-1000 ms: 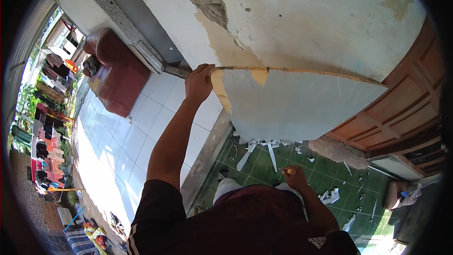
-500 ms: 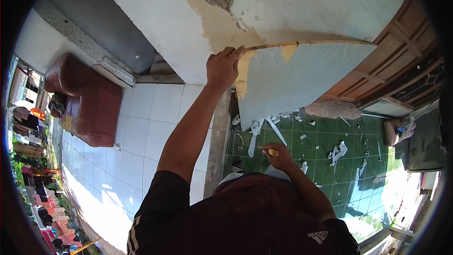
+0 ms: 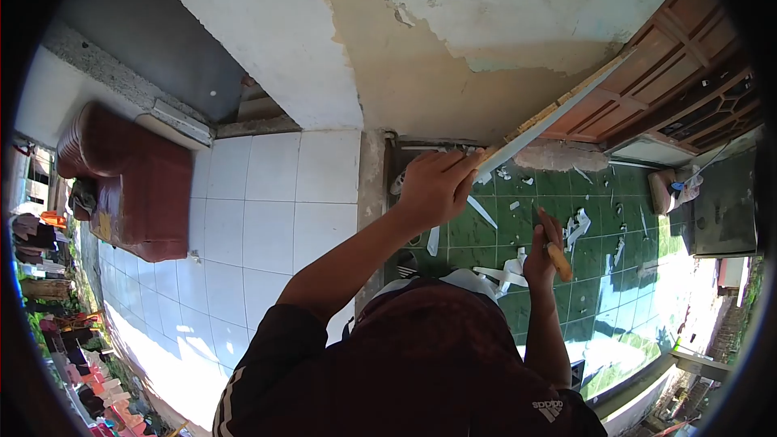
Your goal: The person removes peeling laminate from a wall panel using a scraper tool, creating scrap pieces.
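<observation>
My left hand is closed on the near end of a pale blue-grey board, which is seen nearly edge-on. The board's top edge is rough and tan, and its far end reaches toward the wooden door. Lower and to the right, my right hand is closed around a tool with a light wooden handle. The handle's butt sticks out below the fist; the tool's working end is too small to make out. White torn strips lie on the floor beside my right hand.
Green floor tiles carry more scraps. A brown panelled door stands beyond the board, beside a wall with peeled paint. To the left are white tiles and a worn red sofa. A concrete strip divides the floors.
The board has swung from showing its broad face to nearly edge-on, its near end moving down and right with my left hand. My right hand has moved right with the wooden-handled tool.
</observation>
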The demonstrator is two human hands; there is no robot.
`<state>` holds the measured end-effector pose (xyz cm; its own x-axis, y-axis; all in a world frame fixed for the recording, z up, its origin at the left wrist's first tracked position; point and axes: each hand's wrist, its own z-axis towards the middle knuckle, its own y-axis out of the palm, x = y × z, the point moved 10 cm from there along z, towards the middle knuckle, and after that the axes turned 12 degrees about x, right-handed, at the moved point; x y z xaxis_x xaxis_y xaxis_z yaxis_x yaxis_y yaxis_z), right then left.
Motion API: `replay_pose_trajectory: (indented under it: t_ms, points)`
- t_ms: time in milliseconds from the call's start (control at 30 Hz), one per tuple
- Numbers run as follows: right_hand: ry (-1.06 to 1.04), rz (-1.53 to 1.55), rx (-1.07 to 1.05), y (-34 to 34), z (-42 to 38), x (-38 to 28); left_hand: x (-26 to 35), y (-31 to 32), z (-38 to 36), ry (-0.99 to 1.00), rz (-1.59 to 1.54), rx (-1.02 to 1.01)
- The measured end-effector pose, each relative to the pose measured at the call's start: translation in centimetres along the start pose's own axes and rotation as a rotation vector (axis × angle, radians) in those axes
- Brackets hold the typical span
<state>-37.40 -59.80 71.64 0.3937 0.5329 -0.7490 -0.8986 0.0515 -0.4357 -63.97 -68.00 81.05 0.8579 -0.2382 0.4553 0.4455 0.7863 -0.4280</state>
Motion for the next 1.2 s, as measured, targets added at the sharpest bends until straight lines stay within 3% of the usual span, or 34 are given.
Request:
replay_pose_trajectory:
  t_ms: [100, 333, 433, 733, 833, 1000, 1067, 1200]
  points:
    - [0.057, -0.007, 0.105, -2.0, 1.3, -0.7, 3.9, 1.4, -1.8, 0.045, -0.099, -0.010]
    - [-0.104, 0.123, 0.347, -5.1, 1.2, -4.4, 9.1, 4.0, -4.4, 0.056, -0.305, -0.015]
    - [-0.317, 0.044, 0.339, -4.5, 2.2, -8.6, 9.1, 5.0, -5.3, -0.031, -0.370, -0.023]
    - [-0.479, -0.014, 0.084, -1.3, 4.0, -12.2, 9.2, 5.6, -8.3, -0.127, -0.495, -0.039]
    - [-0.425, 0.016, 0.037, -2.2, 3.4, -10.5, 10.8, 6.2, -9.6, -0.163, -0.577, -0.113]
    - [-0.293, 0.051, 0.075, -8.0, 1.6, -7.4, 14.6, 9.7, -11.6, -0.048, -0.666, -0.308]
    - [-0.101, 0.066, 0.065, -10.8, 0.7, -4.9, 15.9, 11.4, -12.8, -0.016, -0.645, -0.430]
    - [0.355, 0.241, 0.202, -17.8, -3.2, 2.0, 13.3, 18.9, -23.6, -0.180, -0.522, -0.882]
